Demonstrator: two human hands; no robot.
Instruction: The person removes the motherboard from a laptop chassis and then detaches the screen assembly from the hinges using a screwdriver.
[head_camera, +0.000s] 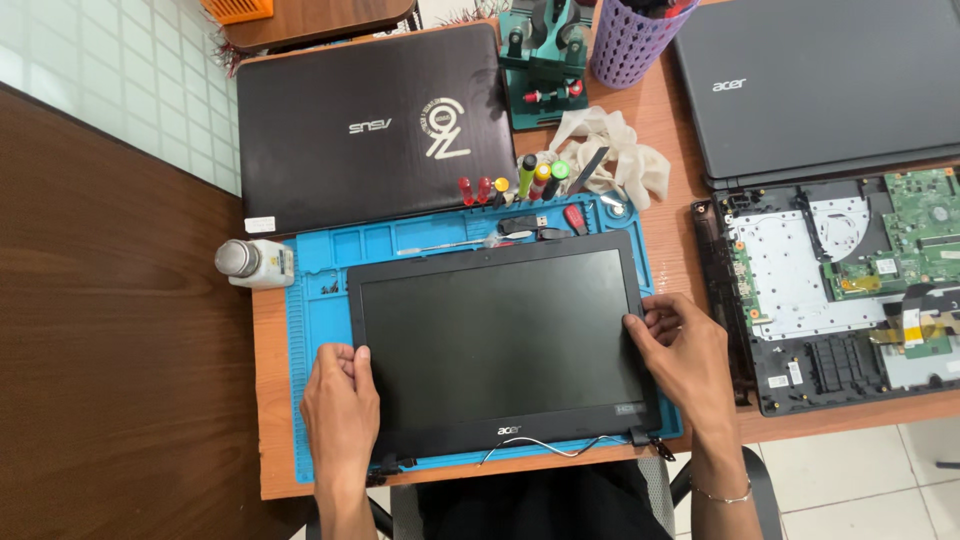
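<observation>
A detached black laptop screen panel (500, 340) lies flat on a blue repair mat (315, 300), hinges and loose cables toward me. My left hand (340, 400) grips the panel's left bezel, fingers curled over the edge. At the opposite side, my right hand (680, 345) pinches the right bezel near its middle. Both hands hold the panel's frame.
A closed black laptop (370, 130) sits behind the mat. An opened laptop base with exposed green board (850, 280) lies to the right, another closed laptop (810, 80) above it. Screwdrivers (520, 180), white gloves (615, 150), a purple cup (630, 40) and a small bottle (255, 262) stand around.
</observation>
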